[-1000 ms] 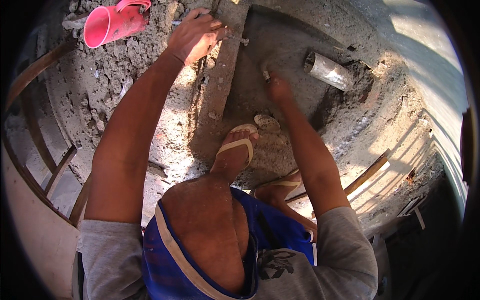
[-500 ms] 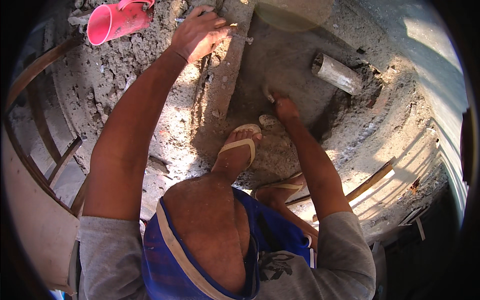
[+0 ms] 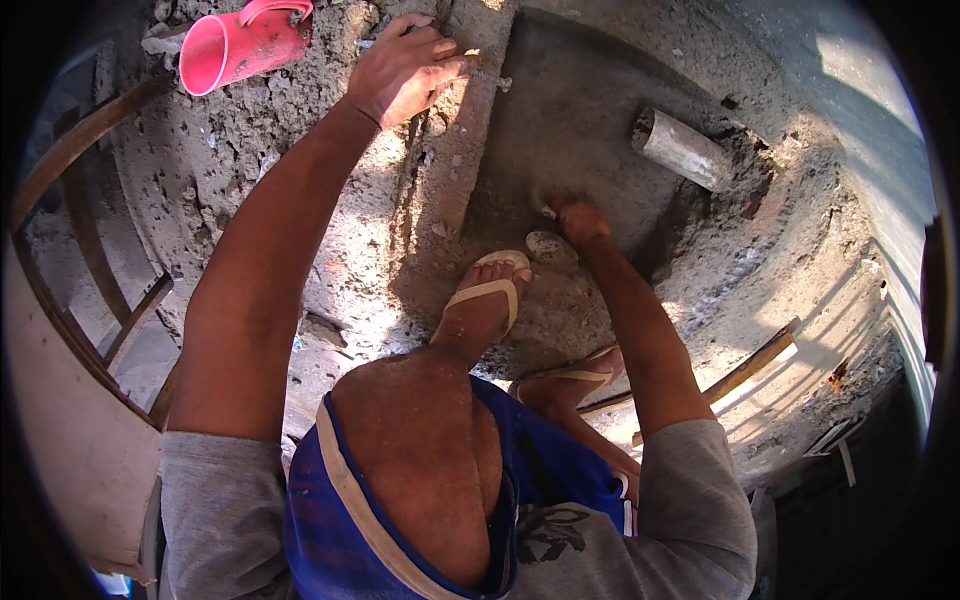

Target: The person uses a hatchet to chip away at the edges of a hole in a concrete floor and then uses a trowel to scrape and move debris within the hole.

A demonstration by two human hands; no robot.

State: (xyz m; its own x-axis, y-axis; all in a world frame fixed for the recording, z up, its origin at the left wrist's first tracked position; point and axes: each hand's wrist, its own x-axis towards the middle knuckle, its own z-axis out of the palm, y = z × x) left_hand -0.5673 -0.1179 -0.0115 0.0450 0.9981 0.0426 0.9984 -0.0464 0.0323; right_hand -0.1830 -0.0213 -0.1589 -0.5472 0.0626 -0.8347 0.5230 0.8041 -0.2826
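My left hand [image 3: 408, 72] rests at the top of a rough concrete ledge [image 3: 455, 150], its fingers apart and bent over the surface, with nothing seen in them. Down in the sunken area of smooth, wet grey cement [image 3: 545, 110], my right hand [image 3: 582, 220] is closed. A small pale tip pokes out beside its fingers; the rest of what it grips is hidden. A short white pipe [image 3: 685, 150] sticks out of the right wall of this hollow, above and to the right of my right hand. Near that hand lies a pale, rounded flat piece [image 3: 543, 243].
A pink plastic mug [image 3: 245, 48] lies tipped on rough mortar at the upper left. My sandalled foot [image 3: 487, 290] stands at the hollow's near edge. A wooden strip [image 3: 750, 362] lies at the right, below the pale wall [image 3: 875, 95]. Curved wooden pieces [image 3: 90, 140] stand at the left.
My right hand has shifted slightly nearer and to the right over the wet cement, still closed. My left hand keeps its place on the ledge. The view has moved a little.
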